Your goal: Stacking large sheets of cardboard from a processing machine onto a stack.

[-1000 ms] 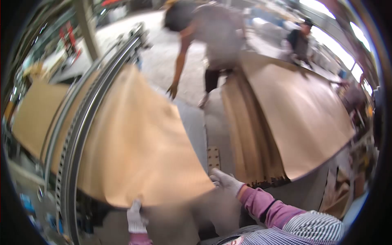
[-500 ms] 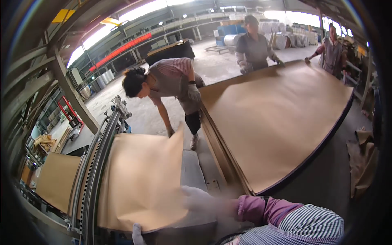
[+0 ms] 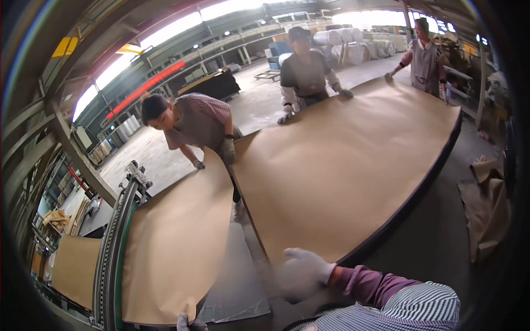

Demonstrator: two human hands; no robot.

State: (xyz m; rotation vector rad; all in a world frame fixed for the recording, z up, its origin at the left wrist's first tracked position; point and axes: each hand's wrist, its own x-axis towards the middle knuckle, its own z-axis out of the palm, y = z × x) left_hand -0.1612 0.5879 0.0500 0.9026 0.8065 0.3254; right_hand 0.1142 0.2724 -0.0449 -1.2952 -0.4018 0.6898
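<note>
The left hand [image 3: 190,323], gloved, pinches the near edge of the veneer sheet [image 3: 176,248] at lower left; the right hand [image 3: 301,273] (blurred) hovers, grip unclear. Thin, floppy and likely brittle, the sheet is best held at its edges.

White knit glove on the right hand [image 3: 302,271], magenta cuff, striped sleeve. Large flat tan veneer sheet [image 3: 342,165], dark-edged. Second tan sheet [image 3: 176,243], green-railed conveyor [image 3: 113,243].

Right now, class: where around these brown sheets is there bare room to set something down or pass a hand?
A grey strip lies bare between the left sheet and the big stack. Dark floor runs free along the stack's right edge. The far edges are crowded with three workers' hands; the right hand covers the near corner.
</note>
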